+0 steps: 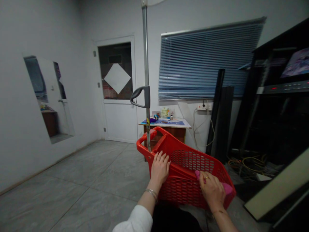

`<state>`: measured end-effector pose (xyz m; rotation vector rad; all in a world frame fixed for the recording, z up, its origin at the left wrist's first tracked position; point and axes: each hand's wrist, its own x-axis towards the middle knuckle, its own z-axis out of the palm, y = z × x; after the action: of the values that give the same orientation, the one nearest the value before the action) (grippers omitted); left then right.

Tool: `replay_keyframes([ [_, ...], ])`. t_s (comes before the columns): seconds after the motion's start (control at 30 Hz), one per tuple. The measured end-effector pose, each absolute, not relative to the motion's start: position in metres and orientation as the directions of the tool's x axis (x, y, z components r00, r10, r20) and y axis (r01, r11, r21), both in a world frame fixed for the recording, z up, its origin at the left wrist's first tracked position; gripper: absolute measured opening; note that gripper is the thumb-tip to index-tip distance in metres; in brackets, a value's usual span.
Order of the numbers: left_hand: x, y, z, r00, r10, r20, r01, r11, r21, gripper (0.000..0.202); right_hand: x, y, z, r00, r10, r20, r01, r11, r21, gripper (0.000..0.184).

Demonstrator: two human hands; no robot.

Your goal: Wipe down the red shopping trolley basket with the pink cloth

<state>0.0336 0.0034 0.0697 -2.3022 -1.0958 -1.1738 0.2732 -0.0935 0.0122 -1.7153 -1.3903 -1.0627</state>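
Observation:
A red plastic shopping cart (185, 170) with perforated sides stands in front of me. My left hand (160, 167) is closed over its near rim, close to the handle end, fingers curving over the edge. Further along that rim, my right hand (212, 190) is bunched around a pink cloth (227, 189) and touches the plastic. The cloth shows on both sides of the fist. At the left end is the red cart handle (143, 149). A metal pole (145, 48) with a grey grip (141, 96) rises at that end; its lower end is partly hidden by the cart.
Behind the cart stands a small table (188, 124) with bottles and boxes. A white door (120, 120) and a mirror (51, 103) are to the left. On the right are a dark rack (256, 106), loose cables (251, 162) and a leaning pale panel (275, 187).

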Motion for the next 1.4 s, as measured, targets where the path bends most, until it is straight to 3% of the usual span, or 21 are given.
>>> replay_keyframes([
  [0.13, 0.04, 0.0, 0.069, 0.33, 0.496, 0.803, 0.766, -0.637, 0.078, 0.029, 0.262, -0.085, 0.016, 0.141, 0.393, 0.909, 0.972, -0.23, -0.051, 0.025],
  [0.37, 0.037, -0.001, 0.071, 0.319, 0.485, 0.814, 0.773, -0.63, 0.072, 0.029, 0.177, -0.043, 0.034, 0.124, 0.383, 0.916, 0.992, -0.073, -0.103, 0.026],
  [0.53, 0.03, -0.001, 0.073, 0.356, 0.465, 0.81, 0.756, -0.653, 0.043, 0.029, 0.183, -0.047, 0.03, 0.079, 0.384, 0.92, 0.997, -0.01, -0.081, 0.023],
  [0.73, 0.032, 0.001, 0.071, 0.355, 0.477, 0.804, 0.759, -0.649, 0.049, 0.029, 0.252, -0.075, 0.01, 0.063, 0.392, 0.918, 0.997, -0.059, -0.043, 0.026],
  [0.93, 0.042, -0.002, 0.068, 0.312, 0.481, 0.819, 0.759, -0.645, 0.089, 0.03, 0.254, -0.075, 0.012, 0.159, 0.39, 0.907, 0.979, -0.184, -0.092, 0.025],
  [1.2, 0.039, -0.004, 0.07, 0.313, 0.483, 0.818, 0.765, -0.639, 0.085, 0.029, 0.177, -0.049, 0.04, 0.156, 0.398, 0.904, 0.986, -0.115, -0.119, 0.028],
  [1.4, 0.029, -0.001, 0.07, 0.374, 0.482, 0.793, 0.763, -0.645, 0.033, 0.03, 0.204, -0.062, 0.028, 0.134, 0.419, 0.898, 0.991, -0.08, -0.11, 0.025],
])
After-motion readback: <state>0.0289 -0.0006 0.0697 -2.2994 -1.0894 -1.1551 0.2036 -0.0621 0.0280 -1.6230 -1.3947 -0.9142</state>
